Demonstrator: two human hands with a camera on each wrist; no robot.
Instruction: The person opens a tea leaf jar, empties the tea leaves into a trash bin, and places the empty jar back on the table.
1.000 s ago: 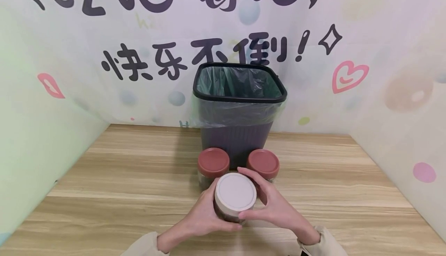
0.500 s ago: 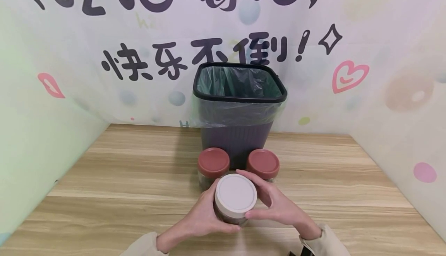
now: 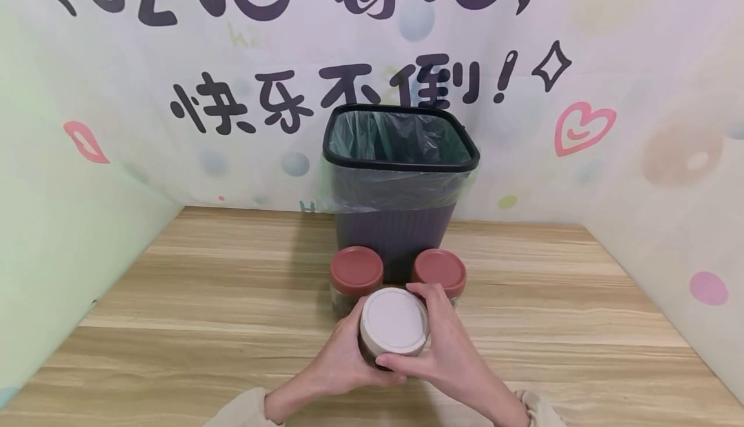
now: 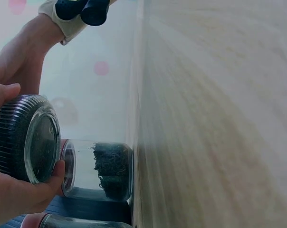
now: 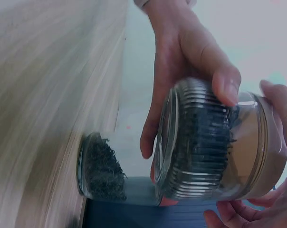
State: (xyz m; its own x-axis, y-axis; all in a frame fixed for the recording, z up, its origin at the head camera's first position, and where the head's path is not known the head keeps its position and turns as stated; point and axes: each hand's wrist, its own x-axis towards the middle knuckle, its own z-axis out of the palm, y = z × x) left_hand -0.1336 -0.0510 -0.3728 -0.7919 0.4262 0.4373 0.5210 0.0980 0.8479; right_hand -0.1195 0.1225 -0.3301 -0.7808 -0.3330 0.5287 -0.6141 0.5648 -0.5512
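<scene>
A glass jar [image 5: 196, 147] with an off-white lid [image 3: 395, 321] is held above the table, in front of two other jars. Its ribbed lower part has something dark inside. My left hand [image 3: 343, 359] grips the glass body from the left. Around the lid's right side curls my right hand [image 3: 456, 353], thumb at the front edge and fingers behind. Just beyond stand a left jar [image 3: 356, 269] and a right jar [image 3: 440, 269], both with red lids. Dark, stringy contents [image 4: 110, 171] show in a jar on the table in the left wrist view.
A dark bin [image 3: 389, 227] with a black rim and a pale green bag liner stands directly behind the red-lidded jars. The wood-grain table [image 3: 203, 304] extends to both sides. A printed backdrop [image 3: 250, 168] closes off the back and sides.
My right hand has shifted round the lid, its thumb moving left along the front edge and its fingertips right. The left hand and the jar stay nearly in place.
</scene>
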